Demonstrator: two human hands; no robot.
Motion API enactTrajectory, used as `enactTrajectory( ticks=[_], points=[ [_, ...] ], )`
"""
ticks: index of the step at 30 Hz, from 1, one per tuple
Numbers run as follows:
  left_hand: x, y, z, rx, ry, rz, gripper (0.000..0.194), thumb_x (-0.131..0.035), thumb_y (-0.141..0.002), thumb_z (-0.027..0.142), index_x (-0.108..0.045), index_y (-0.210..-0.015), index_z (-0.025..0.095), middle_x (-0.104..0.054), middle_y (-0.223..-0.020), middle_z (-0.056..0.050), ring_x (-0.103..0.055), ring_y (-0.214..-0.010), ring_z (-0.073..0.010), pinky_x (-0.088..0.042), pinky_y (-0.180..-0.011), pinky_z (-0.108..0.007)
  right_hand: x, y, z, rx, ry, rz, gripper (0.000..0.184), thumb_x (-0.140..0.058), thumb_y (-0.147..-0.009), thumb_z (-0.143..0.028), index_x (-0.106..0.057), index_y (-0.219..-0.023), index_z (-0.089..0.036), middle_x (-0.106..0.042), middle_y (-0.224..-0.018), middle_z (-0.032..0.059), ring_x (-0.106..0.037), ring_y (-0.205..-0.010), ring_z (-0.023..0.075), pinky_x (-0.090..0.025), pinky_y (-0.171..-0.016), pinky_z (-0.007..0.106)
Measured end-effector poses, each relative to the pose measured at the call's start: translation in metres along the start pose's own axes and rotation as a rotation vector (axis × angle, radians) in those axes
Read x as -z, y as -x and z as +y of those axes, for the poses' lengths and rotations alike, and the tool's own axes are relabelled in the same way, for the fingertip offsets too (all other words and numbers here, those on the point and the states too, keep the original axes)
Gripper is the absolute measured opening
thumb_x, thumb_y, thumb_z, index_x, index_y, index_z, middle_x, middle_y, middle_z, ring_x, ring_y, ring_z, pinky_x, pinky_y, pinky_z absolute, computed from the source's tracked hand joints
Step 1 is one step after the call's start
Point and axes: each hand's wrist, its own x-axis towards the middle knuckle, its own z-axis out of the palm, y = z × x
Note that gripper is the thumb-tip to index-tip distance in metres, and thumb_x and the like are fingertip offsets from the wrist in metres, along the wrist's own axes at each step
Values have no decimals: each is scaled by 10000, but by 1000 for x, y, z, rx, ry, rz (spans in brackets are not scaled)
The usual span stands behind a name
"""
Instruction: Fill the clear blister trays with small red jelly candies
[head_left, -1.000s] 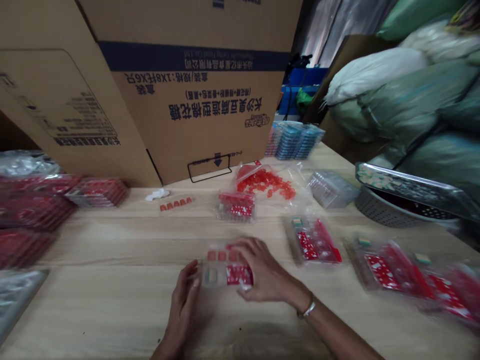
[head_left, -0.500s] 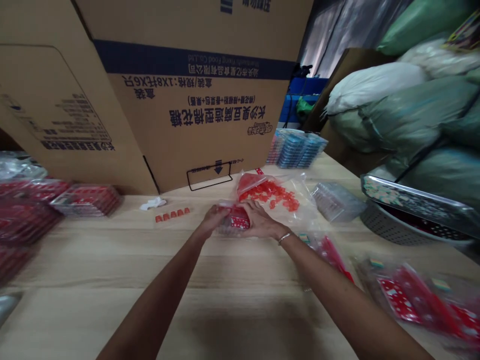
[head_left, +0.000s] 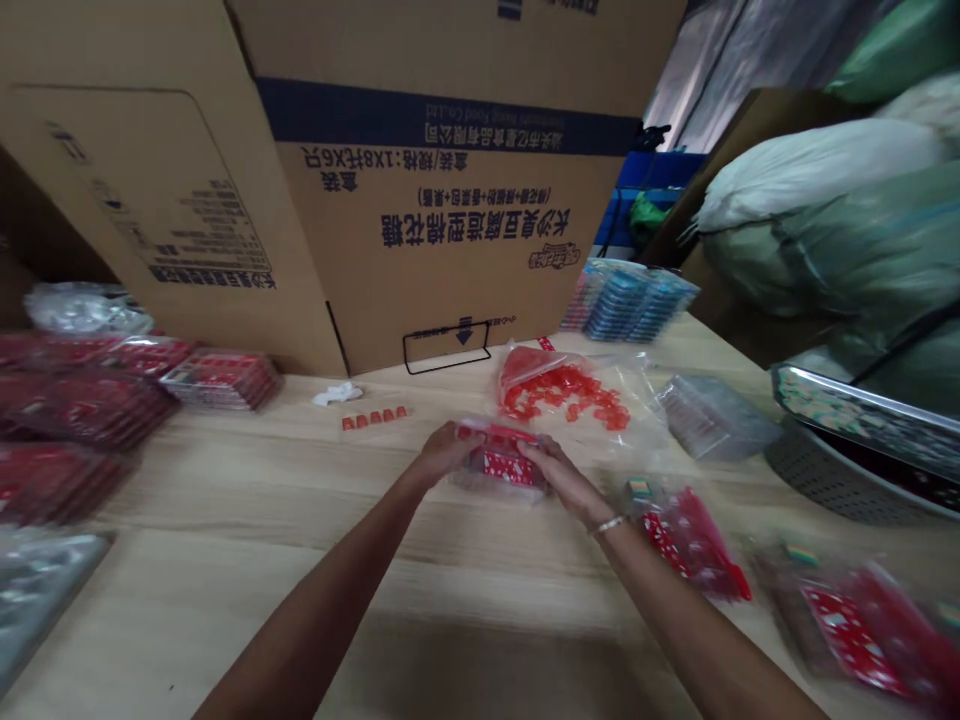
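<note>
Both of my hands hold a clear plastic pack [head_left: 501,462] with red-and-white printed contents, lifted slightly or resting just above the wooden table [head_left: 225,480]. My left hand [head_left: 446,452] grips its left end, and my right hand [head_left: 559,475], with a thin bracelet on the wrist, grips its right end. Just beyond the pack lies an open clear bag [head_left: 562,392] of small red pieces. A short row of small red pieces [head_left: 373,418] sits to the left. Similar filled packs [head_left: 690,545] lie to the right.
A large printed cardboard box [head_left: 450,220] stands along the table's far side, with blue packs [head_left: 630,305] at its right. Stacked red packs [head_left: 221,380] fill the left. A clear tray [head_left: 712,418], grey basket [head_left: 832,478] and large sacks [head_left: 825,230] stand at the right.
My hands have moved from the table's near area to farther forward, lifting the pack, and now hold its two ends. The scene has shifted right in view.
</note>
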Motion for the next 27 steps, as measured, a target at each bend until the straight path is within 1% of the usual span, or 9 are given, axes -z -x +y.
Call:
enactTrajectory(
  ticks=[4, 8, 11, 14, 17, 20, 22, 25, 27],
  points=[
    [44, 85, -22, 52, -31, 118, 406, -695, -662, 489, -652, -895, 159, -709, -774, -37, -641, -711, -197, -477, -599, -265, -47, 53, 9, 40, 105, -61, 446, -646, -686, -538, -652, -962, -189, -646, -975, 73, -588, -985, 268, -472, -883, 416],
    [112, 162, -33, 122, -86, 259, 522, -644, -659, 563, -629, -969, 143, -720, -849, -73, -649, -744, -223, -498, -649, -306, -134, 86, 8, 112, 294, -117, 494, -603, -741, -544, -598, -1029, -142, -590, -1055, 116, -567, -1021, 252, -447, -928, 384],
    [152, 191, -23, 141, -288, 502, 486, -594, -697, 537, -628, -1006, 163, -707, -936, -88, -636, -867, -270, -500, -743, -367, -201, 82, -11, 118, 412, -183, 456, -610, -757, -524, -588, -990, -134, -604, -1023, 140, -590, -976, 256, -469, -878, 365],
    [159, 202, -10, 33, -750, 680, 313, -526, -785, 401, -629, -1004, 202, -670, -1022, -101, -585, -986, -292, -453, -857, -418, -255, 67, -31, 129, 433, -202, 418, -590, -782, -522, -590, -967, -146, -623, -981, 153, -611, -926, 274, -486, -822, 383],
    [144, 204, -8, -68, -1189, 635, 296, -504, -807, 349, -612, -1039, 200, -622, -1125, -121, -545, -1028, -302, -430, -883, -430, -290, 56, -41, 171, 463, -212, 385, -559, -814, -515, -594, -980, -169, -636, -974, 145, -617, -915, 278, -490, -790, 391],
    [139, 195, -14, -45, -1349, 624, 446, -561, -771, 406, -564, -1137, 152, -589, -1150, -150, -521, -1033, -323, -416, -887, -430, -304, 43, -43, 218, 520, -235, 404, -479, -861, -527, -605, -979, -161, -644, -966, 151, -622, -886, 274, -495, -755, 392],
    [149, 182, -18, 28, -1420, 659, 507, -576, -761, 423, -540, -1179, 139, -568, -1178, -162, -511, -1034, -338, -404, -881, -436, -300, 29, -42, 268, 563, -260, 405, -413, -900, -515, -616, -961, -169, -654, -945, 134, -618, -908, 260, -492, -769, 375],
    [180, 155, -20, 140, -1489, 692, 507, -543, -793, 417, -516, -1213, 134, -526, -1250, -177, -498, -1062, -348, -383, -883, -437, -274, -1, -38, 372, 643, -259, 316, -449, -913, -422, -603, -1065, -192, -605, -1164, 135, -517, -1141, 267, -423, -922, 404],
    [206, 137, -19, 184, -1493, 710, 512, -523, -809, 441, -513, -1210, 123, -527, -1239, -187, -501, -1061, -348, -375, -883, -433, -249, -18, -30, 414, 710, -236, 309, -506, -888, -316, -565, -1165, -191, -463, -1376, 149, -363, -1295, 312, -323, -1008, 493]
  ],
)
